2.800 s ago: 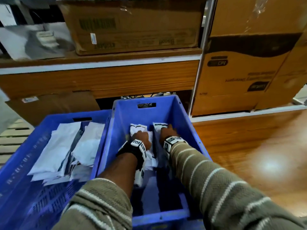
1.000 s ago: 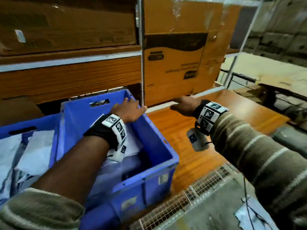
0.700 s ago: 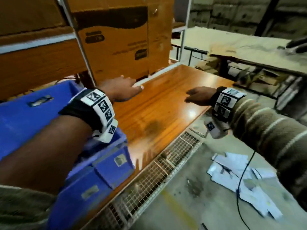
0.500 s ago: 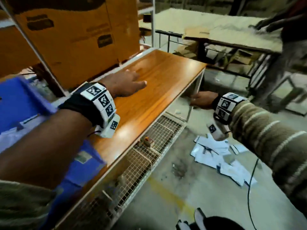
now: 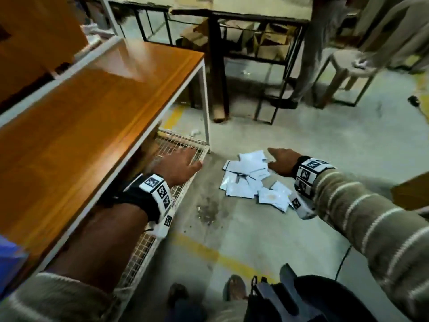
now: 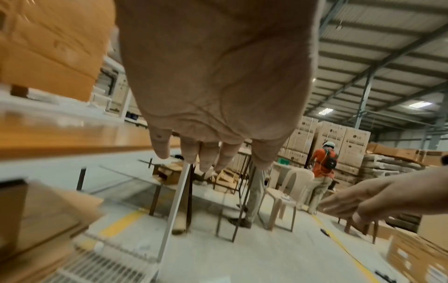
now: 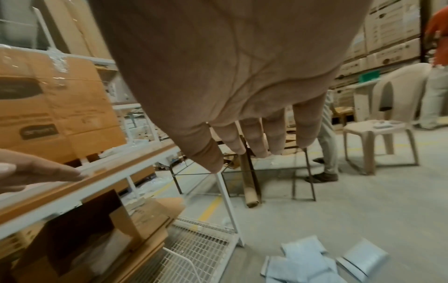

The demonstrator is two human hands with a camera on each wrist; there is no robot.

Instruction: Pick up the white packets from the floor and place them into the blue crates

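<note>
L hand [image 5: 178, 165] loose, empty, over the wire shelf [image 5: 176, 145], left of the packets [image 5: 249, 180] on the floor [image 5: 267, 231]. R hand [image 5: 279, 160] spread, empty, above pile's right edge, nearer; I judge it grabs first.

Glossy wood tabletop [image 5: 97, 94], white wire-mesh shelf [image 5: 176, 145], matt rough concrete floor [image 5: 301, 140], smooth packets [image 5: 246, 180].

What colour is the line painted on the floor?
Yellow. The line shows best in the head view.
</note>
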